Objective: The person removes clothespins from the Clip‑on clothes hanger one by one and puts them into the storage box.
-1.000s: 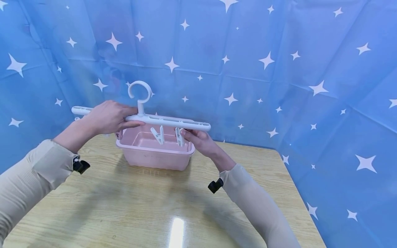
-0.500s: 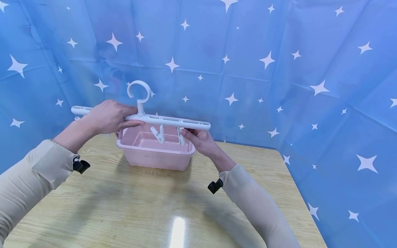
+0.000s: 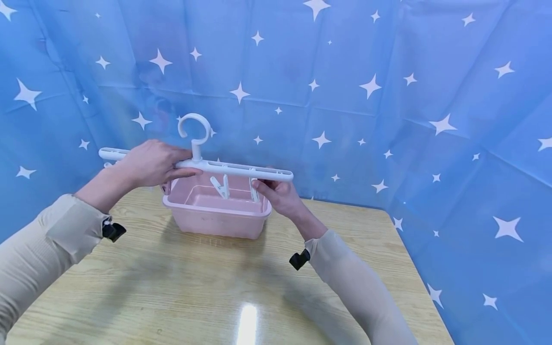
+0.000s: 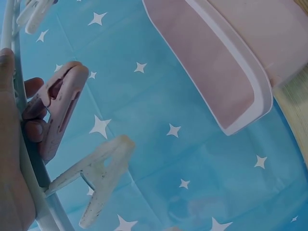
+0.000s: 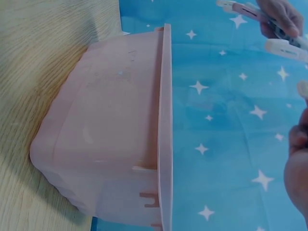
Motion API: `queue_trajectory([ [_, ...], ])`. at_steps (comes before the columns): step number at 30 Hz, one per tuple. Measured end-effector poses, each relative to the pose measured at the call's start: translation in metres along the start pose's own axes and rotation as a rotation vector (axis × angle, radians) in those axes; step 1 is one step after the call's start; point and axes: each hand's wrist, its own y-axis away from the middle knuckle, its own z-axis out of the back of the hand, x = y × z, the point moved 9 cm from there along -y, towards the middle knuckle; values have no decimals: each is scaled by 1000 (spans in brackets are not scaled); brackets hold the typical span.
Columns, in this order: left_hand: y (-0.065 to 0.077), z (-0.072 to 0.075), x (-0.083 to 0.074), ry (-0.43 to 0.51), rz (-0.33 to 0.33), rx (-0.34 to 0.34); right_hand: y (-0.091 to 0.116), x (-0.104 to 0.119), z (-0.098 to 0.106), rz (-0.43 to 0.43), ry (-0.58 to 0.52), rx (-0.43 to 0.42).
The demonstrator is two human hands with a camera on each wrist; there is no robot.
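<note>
A white clip hanger (image 3: 241,169) is held level above the pink basin (image 3: 215,223), its round hook pointing up. My left hand (image 3: 151,163) grips the bar just left of the hook. Under the right part of the bar, my right hand (image 3: 280,195) pinches a white clip (image 3: 254,191) between thumb and fingers. Another white clip (image 3: 222,187) hangs free between the two hands. In the left wrist view, a pink clip (image 4: 62,113) hangs beside the left fingers, with a whitish clip (image 4: 108,168) near it. The fingers behind the bar are partly hidden.
The basin stands on a wood-grain table (image 3: 194,287) near its back edge. A blue curtain with white stars (image 3: 302,96) hangs behind and along the sides. Black straps with small mounts (image 3: 299,259) sit at both wrists.
The clip in my right hand has turned and shifted slightly right, showing narrower than before. Both hands and the hanger stay nearly in place.
</note>
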Motion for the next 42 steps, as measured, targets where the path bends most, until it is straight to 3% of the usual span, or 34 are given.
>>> queue_trajectory([
  [17, 0, -1, 0, -13, 3, 20, 1, 25, -2, -51, 39, -72],
  [33, -1, 1, 1, -23, -2, 12, -1, 2, 8, -5, -5, -149],
  [42, 1, 0, 3, -12, 4, 5, 1, -5, 10, -89, 57, -194],
])
